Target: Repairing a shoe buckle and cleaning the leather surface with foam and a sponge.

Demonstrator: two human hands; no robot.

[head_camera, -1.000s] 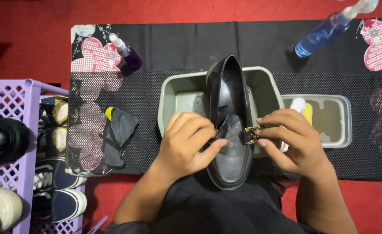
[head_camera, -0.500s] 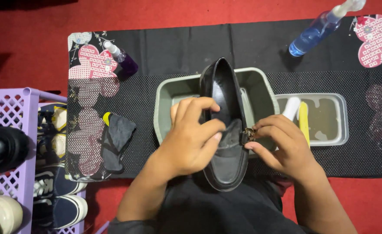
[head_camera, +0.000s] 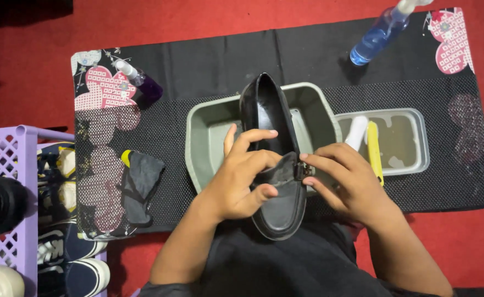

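Note:
A black leather loafer [head_camera: 269, 115] lies heel away from me over a grey plastic basin [head_camera: 209, 132]. My left hand [head_camera: 242, 176] wraps its left side, thumb on the vamp, fingers over the strap. My right hand [head_camera: 346, 181] pinches the small metal buckle [head_camera: 306, 171] on the shoe's right side. Both hands hold the shoe above my dark lap.
A smaller tray [head_camera: 412, 148] with a white and yellow brush stands right of the basin. A blue spray bottle [head_camera: 382, 30] lies at the back right, a purple bottle [head_camera: 143, 82] at back left. A dark cloth [head_camera: 140, 184] lies left. A purple rack [head_camera: 16, 165] holds several shoes.
My view has shifted slightly. My left fingers have spread over the strap, and my right hand has slid along the shoe's side at the buckle.

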